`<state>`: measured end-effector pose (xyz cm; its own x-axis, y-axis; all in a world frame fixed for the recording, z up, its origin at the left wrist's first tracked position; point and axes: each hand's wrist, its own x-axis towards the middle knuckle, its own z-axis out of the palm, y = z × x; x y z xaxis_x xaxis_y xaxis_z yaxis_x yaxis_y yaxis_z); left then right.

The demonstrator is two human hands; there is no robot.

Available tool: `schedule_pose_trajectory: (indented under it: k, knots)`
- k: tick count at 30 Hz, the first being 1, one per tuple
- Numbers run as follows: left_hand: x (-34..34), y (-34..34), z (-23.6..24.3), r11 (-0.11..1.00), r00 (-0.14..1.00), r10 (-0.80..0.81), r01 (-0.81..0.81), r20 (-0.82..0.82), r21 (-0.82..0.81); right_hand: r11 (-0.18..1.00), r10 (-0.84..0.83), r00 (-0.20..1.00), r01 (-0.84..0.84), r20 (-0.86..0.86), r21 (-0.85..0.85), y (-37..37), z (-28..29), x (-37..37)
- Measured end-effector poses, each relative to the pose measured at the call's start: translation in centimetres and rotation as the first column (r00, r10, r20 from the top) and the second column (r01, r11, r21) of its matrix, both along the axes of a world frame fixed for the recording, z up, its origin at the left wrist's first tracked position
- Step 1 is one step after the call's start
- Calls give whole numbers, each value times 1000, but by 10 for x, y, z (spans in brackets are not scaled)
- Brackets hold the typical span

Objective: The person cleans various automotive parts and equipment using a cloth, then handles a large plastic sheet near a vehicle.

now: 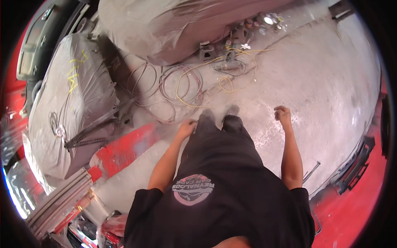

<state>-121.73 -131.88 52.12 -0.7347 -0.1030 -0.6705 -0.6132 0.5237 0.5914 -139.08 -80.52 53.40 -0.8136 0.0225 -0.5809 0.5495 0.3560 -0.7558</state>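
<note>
My left hand hangs beside my left thigh, its fingers curled; whether they hold anything is unclear. My right hand is out to the right over the pale, dusty floor, with loosely bent fingers and nothing visible in them. Both arms are lowered either side of my dark trousers and shoes. Beyond my feet lie coiled reddish hoses and a loose yellow cord.
Plastic-covered bulky forms stand at left and top. Cans and stands sit beside the top one. A red strip and metal rails are at lower left. A black part lies along the right edge.
</note>
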Motion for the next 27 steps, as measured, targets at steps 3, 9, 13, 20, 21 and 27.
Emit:
schedule_pose_trajectory:
  k: [3,9,13,20,21,27]
  knots:
    - [-26,7,4,964,975,220,-216,-14,154,997,81,991,-82,-105,-6,-43,28,-29]
    - [-26,-23,-45,841,863,498,-504,85,197,920,368,929,-361,-23,150,-84,9,-1]
    - [4,-42,-81,773,768,612,-631,187,59,723,673,703,-561,-230,402,-93,32,-9]
    - [-50,9,-97,940,939,341,-342,52,13,256,948,314,-844,46,472,-91,46,-122]
    - [-75,33,-88,940,938,340,-342,71,15,151,967,225,-880,116,451,-78,43,-139]
    - [-228,226,-47,994,986,-108,107,-130,-20,-175,976,-96,-873,193,455,21,-9,-260]
